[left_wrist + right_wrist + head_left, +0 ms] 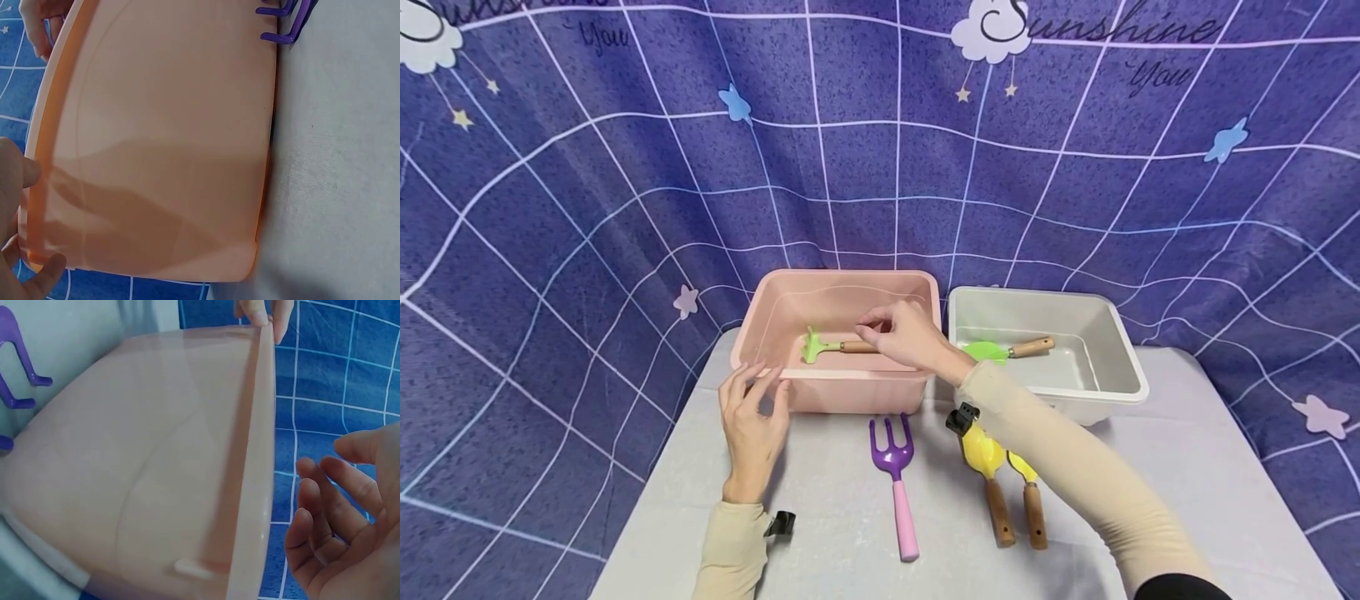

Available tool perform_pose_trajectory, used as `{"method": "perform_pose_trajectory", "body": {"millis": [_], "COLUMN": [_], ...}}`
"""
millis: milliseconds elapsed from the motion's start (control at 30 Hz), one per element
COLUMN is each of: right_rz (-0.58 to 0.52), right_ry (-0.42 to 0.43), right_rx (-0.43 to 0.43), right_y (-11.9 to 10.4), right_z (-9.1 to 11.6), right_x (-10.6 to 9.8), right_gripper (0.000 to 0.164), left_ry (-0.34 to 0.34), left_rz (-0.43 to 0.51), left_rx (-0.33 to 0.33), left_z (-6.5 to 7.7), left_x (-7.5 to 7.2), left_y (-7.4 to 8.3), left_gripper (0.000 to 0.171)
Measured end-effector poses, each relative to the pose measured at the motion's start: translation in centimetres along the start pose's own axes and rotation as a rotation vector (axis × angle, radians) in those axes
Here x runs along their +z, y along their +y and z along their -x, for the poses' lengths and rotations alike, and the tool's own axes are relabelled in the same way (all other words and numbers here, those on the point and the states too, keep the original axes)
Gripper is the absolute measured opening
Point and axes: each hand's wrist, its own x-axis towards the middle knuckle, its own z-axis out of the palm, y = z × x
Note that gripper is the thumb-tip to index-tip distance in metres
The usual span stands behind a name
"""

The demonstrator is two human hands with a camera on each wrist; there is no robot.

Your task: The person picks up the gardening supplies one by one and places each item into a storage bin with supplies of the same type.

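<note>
My left hand (756,425) grips the front left rim of a pink plastic bin (850,393), with fingers over the edge and thumb on the outside. Above the same bin hovers my right hand (904,335), its fingers loosely bent and nothing held in them. A small green hand rake (812,345) with a wooden handle lies on the bin floor, partly covered by the right hand in the head view. The right wrist view shows the right hand (350,519) beside the bin's rim (253,456), apart from it.
A purple fork (892,458) with a pink handle lies before the pink bin. Two yellow tools with wooden handles, a scoop (983,454) and a narrower one (1034,508), lie right of it. A grey bin (1123,367) holds a green tool (988,352). A blue curtain (865,167) hangs behind.
</note>
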Motion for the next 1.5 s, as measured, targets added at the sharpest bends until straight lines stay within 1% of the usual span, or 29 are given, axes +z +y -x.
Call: {"method": "perform_pose_trajectory", "body": {"millis": [167,367,567,767,1000,1300,1500], "right_rz": [-0.012,-0.056,-0.081,-0.097,-0.142,-0.136,-0.151], "right_ry": [0.022,0.035,0.037,0.052,0.062,0.071,0.068], "right_rx": [0.003,0.004,0.031,0.062,0.08,0.104,0.124], "right_y": [0.0,-0.2,-0.5,-0.2,0.3,0.0,-0.2], "right_z": [0.3,0.5,0.6,0.8,1.3,2.0,2.5], "right_x": [-0.1,-0.3,-0.5,-0.5,-0.3,-0.2,-0.2], "right_gripper": [0.018,0.019,0.021,0.021,0.019,0.021,0.02], "left_ry": [0.006,0.007,0.005,0.008,0.013,0.01,0.01], "left_rz": [0.002,0.004,0.0,0.001,0.006,0.001,0.0], "left_rx": [0.0,-0.001,0.0,-0.005,-0.002,-0.001,0.0], "left_z": [0.0,0.0,0.0,0.0,0.0,-0.1,-0.1], "left_x": [0.1,0.1,0.0,0.1,0.2,0.2,0.2], "left_y": [0.1,0.1,0.1,0.1,0.1,0.1,0.2], "left_gripper": [0.023,0.023,0.023,0.022,0.022,0.022,0.022]}}
